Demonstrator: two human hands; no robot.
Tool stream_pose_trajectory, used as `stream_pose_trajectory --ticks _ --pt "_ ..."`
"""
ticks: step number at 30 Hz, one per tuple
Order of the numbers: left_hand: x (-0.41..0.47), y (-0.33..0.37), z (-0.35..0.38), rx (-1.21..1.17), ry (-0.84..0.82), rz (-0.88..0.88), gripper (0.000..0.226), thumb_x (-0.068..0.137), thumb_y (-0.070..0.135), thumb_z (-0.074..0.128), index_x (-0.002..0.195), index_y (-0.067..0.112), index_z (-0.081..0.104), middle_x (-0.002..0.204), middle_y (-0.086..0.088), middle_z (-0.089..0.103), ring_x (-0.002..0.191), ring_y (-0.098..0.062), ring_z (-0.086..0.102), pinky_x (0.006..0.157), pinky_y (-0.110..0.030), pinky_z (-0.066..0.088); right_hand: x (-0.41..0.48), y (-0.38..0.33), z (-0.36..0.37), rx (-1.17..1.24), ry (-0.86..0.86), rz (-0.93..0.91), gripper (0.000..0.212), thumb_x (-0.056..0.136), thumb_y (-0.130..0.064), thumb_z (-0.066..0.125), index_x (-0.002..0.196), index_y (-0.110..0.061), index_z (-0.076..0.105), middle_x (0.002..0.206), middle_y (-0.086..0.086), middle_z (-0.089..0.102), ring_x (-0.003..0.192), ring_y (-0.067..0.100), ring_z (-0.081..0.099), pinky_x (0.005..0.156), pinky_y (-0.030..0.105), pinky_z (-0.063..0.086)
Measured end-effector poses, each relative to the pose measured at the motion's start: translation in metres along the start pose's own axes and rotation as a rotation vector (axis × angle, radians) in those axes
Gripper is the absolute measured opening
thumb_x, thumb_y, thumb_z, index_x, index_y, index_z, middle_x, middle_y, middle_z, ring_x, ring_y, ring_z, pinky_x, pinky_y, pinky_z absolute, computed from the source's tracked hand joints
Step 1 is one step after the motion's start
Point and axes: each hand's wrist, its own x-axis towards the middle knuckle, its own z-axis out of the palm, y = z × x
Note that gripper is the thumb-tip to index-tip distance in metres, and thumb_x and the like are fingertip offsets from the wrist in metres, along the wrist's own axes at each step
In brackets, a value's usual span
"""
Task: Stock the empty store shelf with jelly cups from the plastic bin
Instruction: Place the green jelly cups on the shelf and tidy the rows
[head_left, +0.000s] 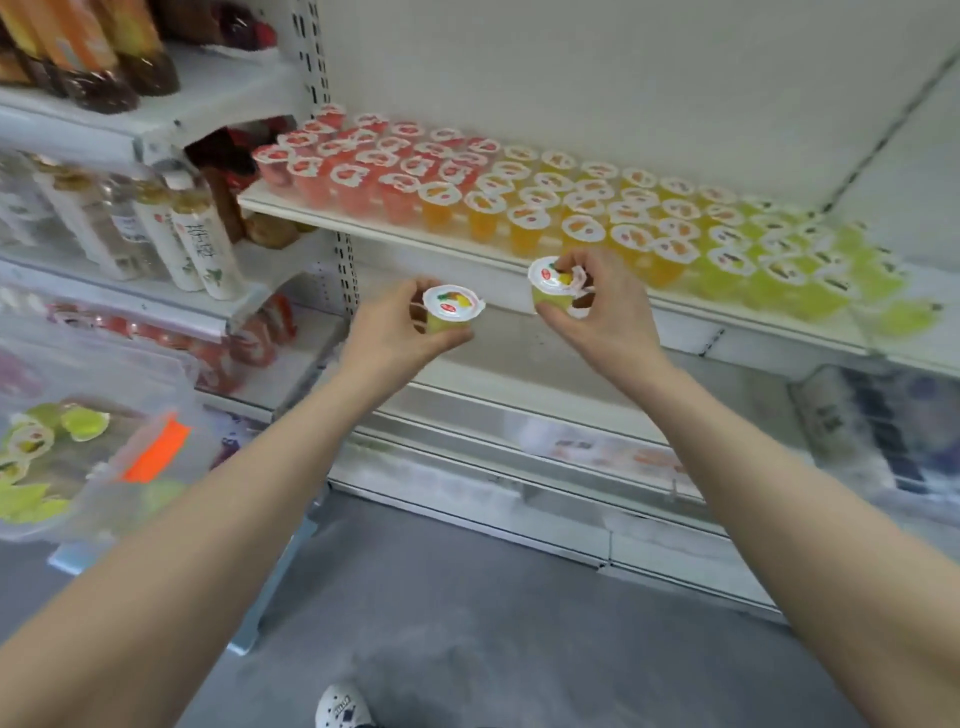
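My left hand (410, 338) holds a yellow-green jelly cup (451, 309) upright, fingers curled round its body. My right hand (602, 312) pinches a second yellow-green jelly cup (551, 286) by its lid and side. Both cups hang just below and in front of the white shelf (415, 236). The shelf carries rows of jelly cups: red ones (353, 166) at the left, orange ones (571, 208) in the middle, yellow-green ones (789, 260) at the right. The clear plastic bin (93, 441) at the lower left holds several more green cups.
Bottled drinks (171, 234) stand on the neighbouring shelves to the left, with dark bottles (93, 57) above. Lower shelves below the jelly shelf hold blurred packaged goods (883, 426). The grey floor (493, 623) and my shoe (340, 706) show at the bottom.
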Motion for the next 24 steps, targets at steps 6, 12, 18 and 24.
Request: stream_pose_trajectory --ticks 6,12,18,24 --pt "-0.009 0.096 0.119 -0.063 -0.073 0.104 0.046 0.071 0.035 0.083 0.110 0.025 0.060 0.098 0.009 0.067 0.082 -0.007 0.062 0.075 -0.021 0.050 -0.044 0.084 -0.125 -0.098 0.103 0.027 0.038 0.076 -0.028 0.075 0.107 -0.017 0.058 0.107 -0.006 0.055 0.091 0.014 0.054 0.079 0.041 0.051" --pt "-0.020 0.176 0.220 -0.126 -0.090 0.193 0.052 0.071 0.036 0.082 0.116 0.021 0.060 0.102 0.008 0.067 0.083 -0.007 0.061 0.077 -0.025 0.052 -0.082 0.151 -0.224 -0.172 0.214 0.096 0.038 0.073 -0.031 0.075 0.106 -0.020 0.058 0.104 -0.009 0.056 0.087 0.008 0.052 0.078 0.036 0.050" --pt "-0.016 0.231 0.290 -0.163 -0.161 0.287 0.047 0.073 0.033 0.081 0.109 0.026 0.052 0.111 0.005 0.061 0.089 -0.014 0.061 0.079 -0.035 0.054 -0.106 0.208 -0.296 -0.189 0.325 0.186 0.040 0.072 -0.032 0.075 0.107 -0.023 0.055 0.105 -0.010 0.058 0.088 0.007 0.054 0.076 0.034 0.049" --pt "0.024 0.265 0.342 -0.162 -0.206 0.317 0.048 0.071 0.040 0.081 0.109 0.029 0.053 0.104 0.013 0.063 0.087 -0.008 0.060 0.079 -0.030 0.053 -0.096 0.259 -0.339 -0.210 0.380 0.251 0.039 0.074 -0.032 0.077 0.105 -0.022 0.056 0.103 -0.007 0.059 0.087 0.009 0.054 0.073 0.024 0.041"
